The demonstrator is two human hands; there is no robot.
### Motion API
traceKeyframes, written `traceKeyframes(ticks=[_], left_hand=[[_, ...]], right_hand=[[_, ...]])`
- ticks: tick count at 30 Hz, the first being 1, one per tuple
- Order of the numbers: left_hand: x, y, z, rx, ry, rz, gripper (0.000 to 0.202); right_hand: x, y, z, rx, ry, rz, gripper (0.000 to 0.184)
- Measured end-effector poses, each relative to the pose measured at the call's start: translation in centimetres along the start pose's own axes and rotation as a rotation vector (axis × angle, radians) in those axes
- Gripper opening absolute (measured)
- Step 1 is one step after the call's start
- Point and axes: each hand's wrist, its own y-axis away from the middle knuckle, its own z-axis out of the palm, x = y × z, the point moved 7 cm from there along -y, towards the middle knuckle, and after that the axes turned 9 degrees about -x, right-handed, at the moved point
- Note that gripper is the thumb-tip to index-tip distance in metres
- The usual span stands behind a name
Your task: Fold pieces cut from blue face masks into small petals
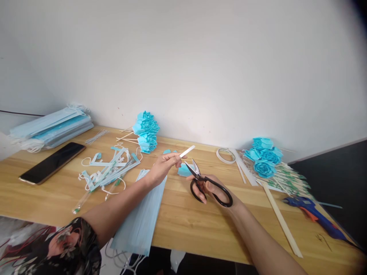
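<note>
My left hand [164, 166] pinches a short white strip [187, 151] between thumb and fingers, holding it up over the wooden table [183, 217]. My right hand [210, 188] grips black-handled scissors [208, 183], fingers through the loops, with the blades parted and pointing up-left just below the strip's near end. A small blue cut piece [183, 170] lies on the table behind the blades. My left forearm crosses over a stack of blue face masks [142, 217] that hangs over the front edge.
A pile of masks [51, 128] and a phone [53, 162] lie at left, cut mask scraps and ear loops [110, 170] beside them. Blue flowers on sticks [146, 131] stand at the back, more flowers [265, 156], a tape roll [226, 154], wooden sticks [282, 223] and a blue glue gun [315, 215] at right.
</note>
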Motion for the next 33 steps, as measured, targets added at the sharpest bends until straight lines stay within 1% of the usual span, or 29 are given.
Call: traceKeyframes(ticks=[4, 8, 14, 17, 22, 26, 33], left_hand=[[0.2, 0.0, 0.0, 0.024, -0.010, -0.014, 0.028], [0.1, 0.1, 0.1, 0.031, 0.013, -0.043, 0.023], [0.1, 0.1, 0.2, 0.035, 0.017, -0.056, 0.023], [0.0, 0.1, 0.2, 0.023, 0.017, -0.051, 0.027], [-0.3, 0.1, 0.4, -0.032, -0.001, -0.031, 0.034], [-0.1, 0.2, 0.5, -0.070, -0.024, -0.018, 0.038], [-0.2, 0.2, 0.7, -0.080, 0.024, -0.037, 0.034]], right_hand=[[0.1, 0.0, 0.1, -0.019, 0.015, 0.014, 0.058], [0.6, 0.0, 0.0, -0.020, -0.006, 0.018, 0.059], [0.6, -0.1, 0.2, -0.027, -0.019, 0.011, 0.058], [0.6, -0.1, 0.3, -0.029, -0.019, 0.007, 0.058], [0.7, -0.1, 0.2, -0.022, -0.022, -0.004, 0.058], [0.7, -0.1, 0.3, -0.032, -0.018, -0.004, 0.057], [1.0, -0.2, 0.3, -0.061, -0.048, -0.002, 0.059]])
